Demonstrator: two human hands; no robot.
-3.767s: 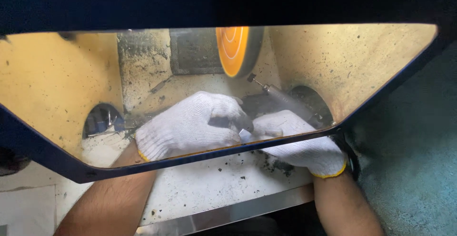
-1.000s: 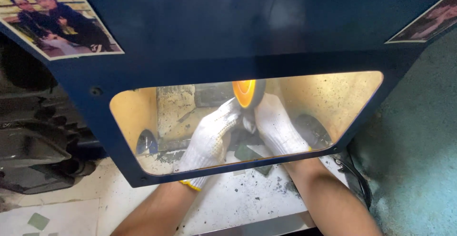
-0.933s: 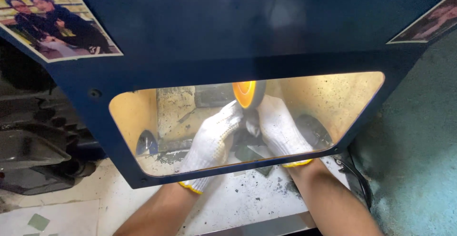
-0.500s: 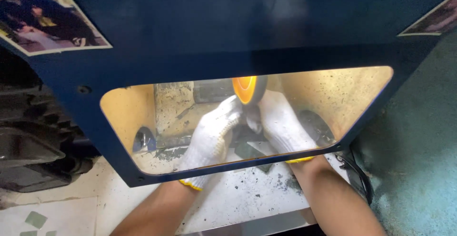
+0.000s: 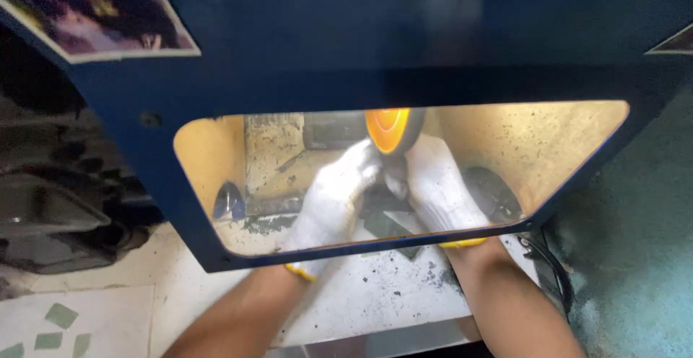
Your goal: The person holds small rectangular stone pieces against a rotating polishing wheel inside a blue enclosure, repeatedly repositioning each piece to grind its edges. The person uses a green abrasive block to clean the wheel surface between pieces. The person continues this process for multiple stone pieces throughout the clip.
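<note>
Both hands wear white knit gloves with yellow cuffs and reach through the window of a dark blue hood [image 5: 404, 47]. My left hand [image 5: 330, 201] and my right hand [image 5: 439, 190] meet fingertip to fingertip just under an orange-faced wheel [image 5: 390, 128]. Between the fingertips they pinch a small dark workpiece [image 5: 393, 176] against the wheel's lower rim. The piece is blurred and mostly hidden by the gloves. Both bare forearms rest over a dusty white bench [image 5: 368, 297].
Yellow-lit, grimy walls line the hood's inside, with a dark round opening [image 5: 492, 193] at the right and a smaller one [image 5: 229, 201] at the left. A photo [image 5: 101, 11] is stuck on the hood. A black cable [image 5: 550, 271] hangs right; a black machine [image 5: 58, 206] stands left.
Since 3.8 s ago both hands have risen from the bench to the wheel. Over the last second they stay at the wheel, and the view shifts slightly.
</note>
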